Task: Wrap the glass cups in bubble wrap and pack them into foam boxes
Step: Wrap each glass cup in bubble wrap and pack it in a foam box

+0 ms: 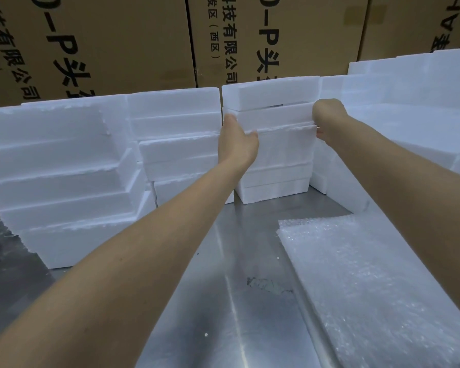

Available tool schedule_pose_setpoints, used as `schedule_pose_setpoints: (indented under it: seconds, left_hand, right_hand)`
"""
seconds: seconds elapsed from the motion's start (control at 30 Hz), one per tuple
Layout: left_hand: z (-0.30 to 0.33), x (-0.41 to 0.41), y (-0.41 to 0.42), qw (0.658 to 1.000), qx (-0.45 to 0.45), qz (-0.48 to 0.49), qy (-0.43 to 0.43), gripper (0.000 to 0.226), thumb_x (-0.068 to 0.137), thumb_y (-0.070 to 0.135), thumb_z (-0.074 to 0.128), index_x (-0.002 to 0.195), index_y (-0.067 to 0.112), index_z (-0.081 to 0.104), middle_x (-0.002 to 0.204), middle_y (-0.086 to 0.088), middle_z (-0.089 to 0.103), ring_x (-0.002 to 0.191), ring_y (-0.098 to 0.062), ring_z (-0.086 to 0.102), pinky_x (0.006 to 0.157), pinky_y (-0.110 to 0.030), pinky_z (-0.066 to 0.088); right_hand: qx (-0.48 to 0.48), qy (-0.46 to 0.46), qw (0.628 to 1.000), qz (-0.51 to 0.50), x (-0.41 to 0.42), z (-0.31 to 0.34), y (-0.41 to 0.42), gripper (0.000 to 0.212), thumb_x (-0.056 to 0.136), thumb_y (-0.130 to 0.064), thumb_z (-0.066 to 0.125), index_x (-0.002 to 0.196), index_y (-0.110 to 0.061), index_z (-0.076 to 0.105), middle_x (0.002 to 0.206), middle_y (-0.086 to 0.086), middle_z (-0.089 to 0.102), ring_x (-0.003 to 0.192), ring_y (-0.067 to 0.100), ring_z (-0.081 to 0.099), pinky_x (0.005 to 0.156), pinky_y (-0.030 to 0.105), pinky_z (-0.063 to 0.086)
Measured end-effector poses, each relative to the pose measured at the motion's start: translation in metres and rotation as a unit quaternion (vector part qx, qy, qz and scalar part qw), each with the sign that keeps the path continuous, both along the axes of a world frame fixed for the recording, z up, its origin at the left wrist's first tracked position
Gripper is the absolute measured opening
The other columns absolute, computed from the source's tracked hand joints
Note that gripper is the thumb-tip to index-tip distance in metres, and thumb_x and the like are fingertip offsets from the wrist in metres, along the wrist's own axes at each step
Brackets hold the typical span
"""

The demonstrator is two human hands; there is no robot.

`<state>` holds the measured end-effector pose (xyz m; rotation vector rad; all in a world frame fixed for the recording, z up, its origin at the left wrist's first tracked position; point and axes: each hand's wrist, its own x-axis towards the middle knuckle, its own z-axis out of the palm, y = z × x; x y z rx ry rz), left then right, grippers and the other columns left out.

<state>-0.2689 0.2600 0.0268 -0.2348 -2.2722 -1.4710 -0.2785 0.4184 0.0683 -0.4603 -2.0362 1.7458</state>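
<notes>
From the head view, both bare arms are reaching toward the centre of the frame, to a stack of white foam boxes. The left hand is gripping the stack's left edge, thumb lying across the front. The right hand is curling round the right edge, its fingertips hidden behind the foam. A stack of bubble wrap is lying at lower right on the metal table. Cardboard cartons are standing across the top.
</notes>
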Motion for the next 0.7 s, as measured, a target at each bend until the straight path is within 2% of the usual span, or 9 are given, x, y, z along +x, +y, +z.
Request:
schedule_pose_setpoints:
  seconds: [0.03,0.07,0.13,0.17,0.27,0.37,0.53,0.6,0.7]
  left_hand:
    - [0.001,0.000,0.001,1.000,-0.003,0.006,0.006,0.032,0.096,0.017,0.053,0.125,0.011,0.042,0.119,-0.002,0.052,0.108,-0.021,0.053,0.082,-0.026,0.040]
    - [0.001,-0.001,0.001,1.000,-0.006,0.010,0.008,0.033,0.097,0.017,0.052,0.127,0.011,0.041,0.123,-0.003,0.052,0.111,-0.021,0.052,0.083,-0.025,0.038]
    - [0.002,-0.003,0.001,1.000,-0.006,0.013,0.005,0.035,0.099,0.016,0.049,0.131,0.010,0.039,0.133,-0.005,0.049,0.118,-0.021,0.049,0.084,-0.024,0.035]
    - [0.002,-0.004,0.000,1.000,-0.006,0.013,0.002,0.034,0.099,0.016,0.047,0.132,0.010,0.038,0.136,-0.005,0.048,0.121,-0.022,0.048,0.084,-0.024,0.034]
    - [0.003,-0.008,-0.001,1.000,-0.007,0.006,-0.003,0.027,0.102,0.013,0.040,0.128,0.014,0.042,0.132,-0.005,0.050,0.115,-0.021,0.049,0.084,-0.023,0.033]
    - [0.003,-0.011,-0.004,1.000,-0.005,0.002,-0.004,0.017,0.103,0.011,0.036,0.116,0.018,0.043,0.115,0.000,0.048,0.098,-0.015,0.043,0.081,-0.025,0.034]
    - [0.002,-0.011,-0.006,1.000,-0.001,-0.027,-0.016,0.033,0.102,0.010,0.037,0.135,0.014,0.041,0.133,-0.003,0.052,0.119,-0.022,0.050,0.096,-0.029,0.042]
    - [0.003,-0.012,-0.007,0.999,0.005,-0.041,-0.027,0.039,0.102,0.011,0.037,0.141,0.018,0.036,0.138,-0.003,0.050,0.124,-0.023,0.048,0.104,-0.035,0.042]
    - [0.004,-0.010,-0.007,0.998,0.015,-0.048,-0.031,0.051,0.101,0.013,0.042,0.148,0.020,0.023,0.143,-0.004,0.045,0.127,-0.026,0.047,0.106,-0.042,0.042]
  right_hand:
    - [0.002,0.008,1.000,-0.014,0.000,0.002,-0.001,0.021,0.098,-0.012,0.032,0.080,-0.017,0.042,0.082,-0.001,0.039,0.064,0.009,0.035,0.058,0.023,0.034]
    - [0.017,0.012,0.999,-0.036,0.002,0.002,-0.003,0.016,0.097,-0.011,0.033,0.100,-0.014,0.049,0.094,0.003,0.045,0.071,0.013,0.043,0.060,0.024,0.036]
    - [0.095,0.050,0.991,-0.085,-0.001,0.000,-0.004,0.048,0.092,-0.006,0.034,0.139,-0.017,0.035,0.129,0.004,0.044,0.101,0.021,0.050,0.074,0.026,0.037]
    - [0.158,0.093,0.979,-0.094,-0.001,-0.002,-0.005,0.060,0.089,-0.002,0.035,0.144,-0.022,0.029,0.143,0.002,0.035,0.114,0.021,0.047,0.079,0.027,0.037]
    - [0.328,0.177,0.926,-0.056,0.003,-0.005,-0.012,0.076,0.080,0.009,0.037,0.144,-0.032,0.032,0.157,0.000,0.012,0.139,0.022,0.022,0.088,0.025,0.035]
    - [0.405,0.150,0.902,-0.019,-0.002,-0.007,-0.014,0.076,0.077,0.011,0.036,0.140,-0.032,0.038,0.156,-0.001,0.019,0.142,0.028,0.009,0.096,0.030,0.033]
    - [0.414,0.130,0.900,-0.033,-0.005,-0.004,-0.013,0.068,0.079,0.010,0.039,0.131,-0.033,0.044,0.145,0.003,0.030,0.129,0.030,0.028,0.073,0.030,0.039]
    - [0.424,0.127,0.896,-0.036,-0.004,-0.001,-0.012,0.064,0.081,0.009,0.040,0.129,-0.032,0.046,0.141,0.005,0.031,0.122,0.029,0.035,0.072,0.031,0.041]
    - [0.422,0.133,0.897,-0.026,-0.002,0.003,-0.012,0.060,0.079,0.008,0.037,0.125,-0.029,0.049,0.136,0.007,0.032,0.114,0.029,0.041,0.073,0.036,0.048]
